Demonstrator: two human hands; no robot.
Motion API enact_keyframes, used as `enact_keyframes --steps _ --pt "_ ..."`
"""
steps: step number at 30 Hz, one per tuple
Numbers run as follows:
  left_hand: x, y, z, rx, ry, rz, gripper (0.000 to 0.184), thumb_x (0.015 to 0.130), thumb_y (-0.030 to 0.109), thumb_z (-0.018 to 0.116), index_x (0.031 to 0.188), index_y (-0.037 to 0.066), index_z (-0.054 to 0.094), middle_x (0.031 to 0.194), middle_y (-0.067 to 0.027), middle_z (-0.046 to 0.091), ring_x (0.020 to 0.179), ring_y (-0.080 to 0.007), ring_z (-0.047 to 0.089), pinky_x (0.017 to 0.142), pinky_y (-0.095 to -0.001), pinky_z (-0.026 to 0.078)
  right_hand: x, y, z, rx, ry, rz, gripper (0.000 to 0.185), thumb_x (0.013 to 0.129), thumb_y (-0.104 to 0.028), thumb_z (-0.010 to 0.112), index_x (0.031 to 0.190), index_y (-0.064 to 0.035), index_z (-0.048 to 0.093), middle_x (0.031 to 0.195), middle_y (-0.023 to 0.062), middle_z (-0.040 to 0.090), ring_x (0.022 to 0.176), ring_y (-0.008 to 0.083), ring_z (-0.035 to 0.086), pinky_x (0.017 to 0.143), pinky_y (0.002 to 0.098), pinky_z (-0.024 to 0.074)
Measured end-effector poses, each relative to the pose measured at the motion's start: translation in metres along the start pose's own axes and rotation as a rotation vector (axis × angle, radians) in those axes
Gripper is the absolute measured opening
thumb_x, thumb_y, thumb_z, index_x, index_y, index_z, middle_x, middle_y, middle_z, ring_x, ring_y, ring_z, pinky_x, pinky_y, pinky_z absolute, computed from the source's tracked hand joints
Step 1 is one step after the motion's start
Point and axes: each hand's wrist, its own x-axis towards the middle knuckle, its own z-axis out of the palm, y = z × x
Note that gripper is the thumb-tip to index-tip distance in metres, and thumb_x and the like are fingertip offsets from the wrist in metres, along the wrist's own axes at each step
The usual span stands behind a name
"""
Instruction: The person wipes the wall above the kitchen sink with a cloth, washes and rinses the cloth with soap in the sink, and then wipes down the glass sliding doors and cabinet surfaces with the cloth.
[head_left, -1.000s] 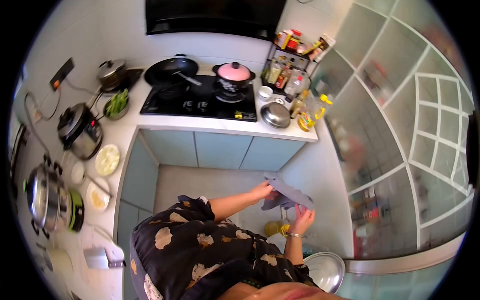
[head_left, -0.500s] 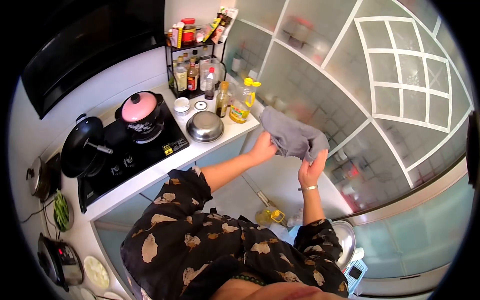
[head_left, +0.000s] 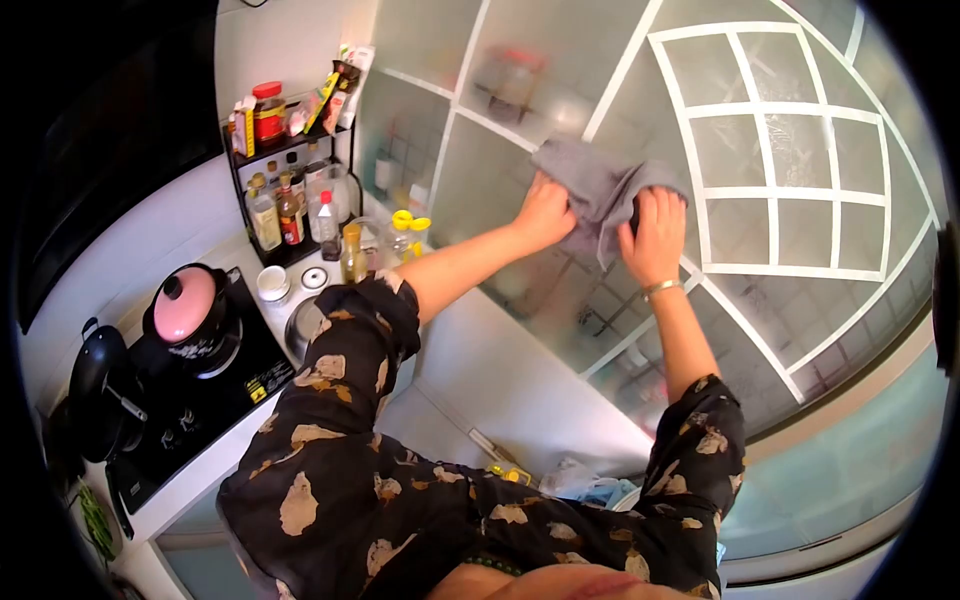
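A grey cloth (head_left: 592,185) is bunched between my two hands, in front of the frosted glass panel (head_left: 500,165) with white bars. My left hand (head_left: 545,210) has its fingers closed on the cloth's left lower edge. On the other side, my right hand (head_left: 657,235) grips the cloth's right edge, its fingers curled over the fabric. Part of the cloth hangs down between the hands. Whether the cloth touches the glass, I cannot tell.
To the left, a black spice rack (head_left: 290,200) holds bottles and packets. An oil jug (head_left: 408,235) with a yellow cap stands beside it, partly behind my left arm. A pink-lidded pot (head_left: 187,305) and a black wok (head_left: 100,390) sit on the stove (head_left: 225,410).
Both hands have risen with the cloth, bringing it higher against the view of the glass panel. My view has turned to the right, so the counter and stove appear farther left.
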Motion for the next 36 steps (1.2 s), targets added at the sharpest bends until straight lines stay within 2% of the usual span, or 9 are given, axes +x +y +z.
enact_keyframes --steps 6,10,14,16,20,27,30,32,36 --pt "0.096 -0.001 0.088 0.028 -0.253 0.034 0.043 0.068 0.012 0.055 0.109 0.002 0.056 0.111 -0.0229 0.054 0.113 -0.0415 0.044 0.102 -0.0497 0.027 0.065 0.073 -0.009 -0.41 0.054 0.022 0.048 0.067 -0.016 0.062 0.111 -0.0023 0.05 0.111 0.0143 0.051 0.101 0.0322 0.046 0.089 0.0444 0.0338" --pt "0.158 0.005 0.123 0.111 0.175 0.431 0.052 0.068 0.023 0.055 0.115 0.002 0.057 0.116 -0.0258 0.054 0.129 -0.0457 0.026 0.107 -0.0548 0.012 0.103 0.11 -0.016 -0.625 0.126 0.038 0.047 0.071 -0.02 0.059 0.114 -0.0029 0.05 0.113 0.0129 0.051 0.102 0.0306 0.047 0.089 0.0438 0.0339" --pt "0.214 -0.003 0.124 0.339 0.123 0.43 0.053 0.069 0.031 0.054 0.114 0.004 0.058 0.11 -0.0251 0.057 0.129 -0.0459 0.027 0.105 -0.0598 0.009 0.148 0.132 -0.017 -0.771 0.185 0.042 0.045 0.075 -0.025 0.056 0.116 -0.0071 0.05 0.114 0.008 0.053 0.103 0.0276 0.048 0.09 0.0415 0.0342" --pt "0.232 -0.016 0.119 0.303 0.323 0.441 0.043 0.066 0.031 0.054 0.097 0.003 0.064 0.084 -0.0172 0.064 0.101 -0.0381 0.055 0.105 -0.0602 0.007 0.17 0.137 -0.007 -0.809 0.222 0.009 0.045 0.076 -0.027 0.056 0.117 -0.0095 0.051 0.114 0.0066 0.054 0.105 0.0267 0.048 0.091 0.0419 0.0342" --pt "0.237 -0.053 0.073 0.388 -0.05 0.216 0.051 0.068 0.032 0.054 0.108 0.002 0.06 0.1 -0.0177 0.062 0.105 -0.0371 0.053 0.105 -0.0606 0.007 0.205 0.117 0.033 -0.792 0.194 -0.026 0.046 0.076 -0.029 0.055 0.119 -0.0112 0.052 0.114 0.0064 0.055 0.106 0.0254 0.049 0.093 0.0428 0.0338" --pt "0.165 -0.206 0.023 0.617 0.277 0.369 0.046 0.067 0.032 0.055 0.099 0.0 0.062 0.086 -0.0184 0.064 0.09 -0.0368 0.059 0.103 -0.0646 0.004 0.225 0.041 0.154 -0.429 -0.113 -0.246 0.045 0.076 -0.028 0.058 0.116 -0.0078 0.053 0.113 0.0071 0.054 0.106 0.0243 0.047 0.096 0.0396 0.0311" --pt "0.142 -0.197 -0.031 0.544 0.281 0.246 0.038 0.068 0.024 0.056 0.096 -0.002 0.06 0.082 -0.0192 0.064 0.085 -0.0367 0.06 0.099 -0.0591 0.024 0.238 0.029 0.179 -0.34 -0.108 -0.393 0.039 0.08 -0.028 0.055 0.113 -0.0067 0.055 0.111 0.0072 0.055 0.106 0.0244 0.048 0.096 0.0397 0.0314" --pt "0.142 -0.185 -0.058 0.327 -0.153 -0.254 0.032 0.071 0.015 0.056 0.098 -0.001 0.059 0.091 -0.0174 0.062 0.09 -0.0318 0.059 0.084 -0.0443 0.041 0.25 0.02 0.186 -0.239 -0.178 -0.319 0.035 0.084 -0.027 0.052 0.111 -0.005 0.055 0.11 0.0087 0.056 0.106 0.0251 0.049 0.096 0.0394 0.0324" --pt "0.167 -0.179 -0.031 -0.412 0.059 -0.37 0.023 0.075 0.007 0.049 0.093 -0.003 0.058 0.081 -0.0171 0.061 0.081 -0.0213 0.06 0.072 -0.0347 0.045 0.275 0.014 0.187 0.037 -0.174 -0.255 0.035 0.087 -0.027 0.047 0.109 0.0 0.054 0.111 0.0132 0.056 0.105 0.0296 0.05 0.093 0.0401 0.0371"
